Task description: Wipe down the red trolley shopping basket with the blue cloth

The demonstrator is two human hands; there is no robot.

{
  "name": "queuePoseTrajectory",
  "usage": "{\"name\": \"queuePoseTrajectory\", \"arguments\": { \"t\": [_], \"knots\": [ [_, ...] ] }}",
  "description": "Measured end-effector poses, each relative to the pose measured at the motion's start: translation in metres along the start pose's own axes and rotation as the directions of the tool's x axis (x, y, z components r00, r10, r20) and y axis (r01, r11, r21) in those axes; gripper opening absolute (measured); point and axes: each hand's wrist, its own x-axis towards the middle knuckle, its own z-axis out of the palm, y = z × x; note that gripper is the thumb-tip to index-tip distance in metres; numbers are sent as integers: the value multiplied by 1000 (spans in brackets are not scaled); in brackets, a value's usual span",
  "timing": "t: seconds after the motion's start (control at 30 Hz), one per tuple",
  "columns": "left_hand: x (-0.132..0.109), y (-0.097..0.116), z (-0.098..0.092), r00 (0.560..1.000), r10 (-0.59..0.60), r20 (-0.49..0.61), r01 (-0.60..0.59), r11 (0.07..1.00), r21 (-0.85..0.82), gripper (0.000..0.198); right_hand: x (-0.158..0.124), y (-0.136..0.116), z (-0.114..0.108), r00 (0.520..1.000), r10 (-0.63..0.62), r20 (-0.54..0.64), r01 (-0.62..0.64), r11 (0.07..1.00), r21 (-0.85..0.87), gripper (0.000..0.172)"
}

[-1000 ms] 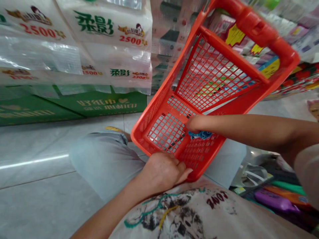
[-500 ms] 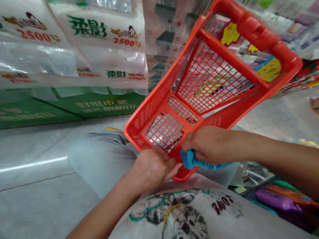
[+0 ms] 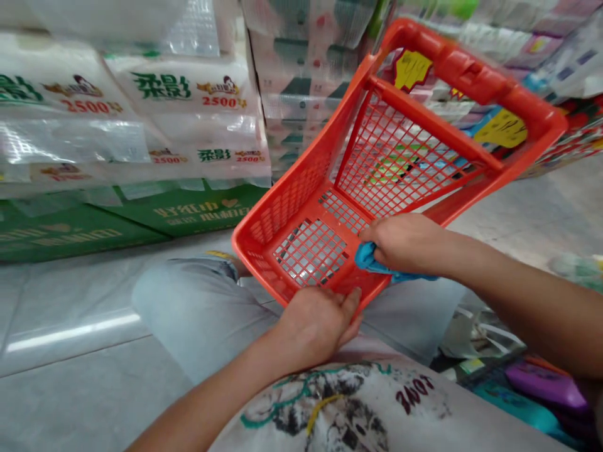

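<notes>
A red plastic shopping basket with mesh panels and a long handle at its far end leans tilted in front of me, its near end against my lap. Over the near rim, my left hand is closed, with its thumb side outside and fingers along the edge. My right hand is bunched around a blue cloth, which presses at the inner right wall of the basket. Part of the cloth trails below my palm. The basket holds no goods that I can see.
Stacked white tissue packs stand on green cartons at the left. Shelved goods with yellow price tags lie behind the handle. My bent knee is beside the basket. Purple and teal packages sit low at the right.
My right hand has moved away from me along the right wall with the blue cloth. The left hand has slid a little rightward on the near rim. The view has shifted slightly.
</notes>
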Motion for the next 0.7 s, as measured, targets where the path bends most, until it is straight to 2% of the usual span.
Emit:
{"name": "queuePoseTrajectory", "arguments": {
  "t": [0.17,0.23,0.27,0.33,0.4,0.47,0.5,0.57,0.63,0.7],
  "knots": [
    [-17,-24,-9,1000,0,-22,-1,1000,-25,34,10,49,-8,967,253,15,-252,965,-75,31],
    [-20,-33,-17,998,-12,-54,9,998,-57,36,13,58,-11,963,263,51,-257,960,-108,32],
    [-20,-36,-21,997,-34,-63,30,998,-61,37,14,57,-12,972,220,83,-211,971,-108,32],
    [-13,-35,-27,994,-93,-57,91,995,-36,38,18,44,-15,988,57,144,-50,997,-52,30],
    [-4,-32,-28,988,-154,-18,154,988,16,34,25,26,-17,980,-128,154,119,991,68,27],
    [4,-30,-26,985,-169,26,168,985,38,28,36,15,-17,960,-233,156,204,962,180,24],
    [5,-31,-25,987,-159,40,157,987,37,26,43,13,-15,949,-255,183,213,952,222,23],
    [5,-35,-25,992,-117,54,117,993,5,24,57,19,-8,913,-259,316,187,952,241,25],
    [0,-41,-28,995,-86,47,89,994,-56,24,73,28,1,849,-223,479,146,970,192,23],
    [-7,-48,-34,997,-70,41,76,985,-155,26,87,30,9,791,-217,572,153,975,158,20]
  ]
}}
